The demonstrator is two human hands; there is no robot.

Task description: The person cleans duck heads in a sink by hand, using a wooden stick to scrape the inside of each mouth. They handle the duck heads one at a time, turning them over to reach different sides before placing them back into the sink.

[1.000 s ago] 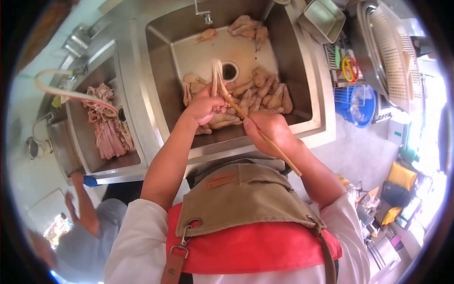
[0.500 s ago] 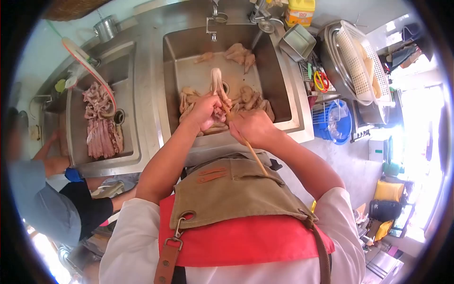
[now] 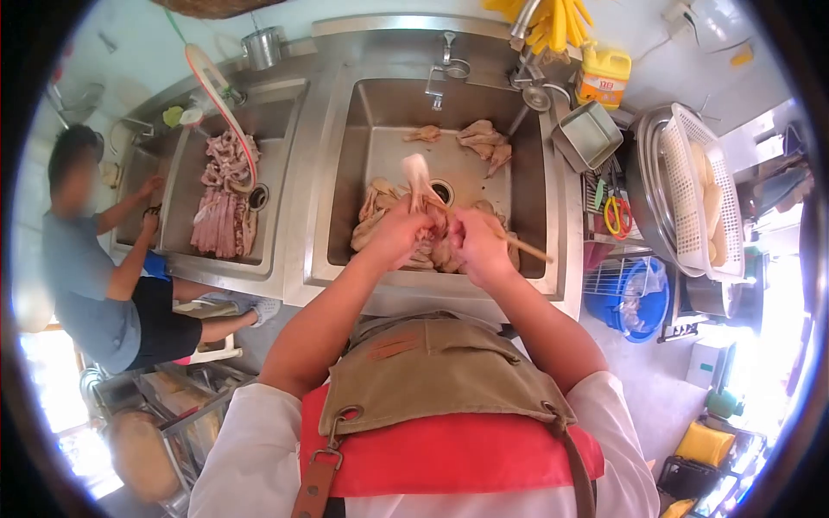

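Over the near part of the steel sink, my left hand is closed around a pale raw poultry piece, its rounded end pointing up and away from me. Close beside it, my right hand grips a thin wooden stick. One end of the stick meets the poultry piece and the other sticks out to the right; the exact contact is hidden by my fingers. More raw poultry pieces lie around and under my hands. A single leg and a small pile rest farther back.
In the left sink lies pinkish raw meat beside a red-and-white hose. A person works at the far left. On the right stand a metal container, red-yellow scissors, a white perforated basket and a blue bucket.
My right hand has turned the stick from pointing down toward my apron to pointing out to the right. The camera view has shifted, showing more of the person at left.
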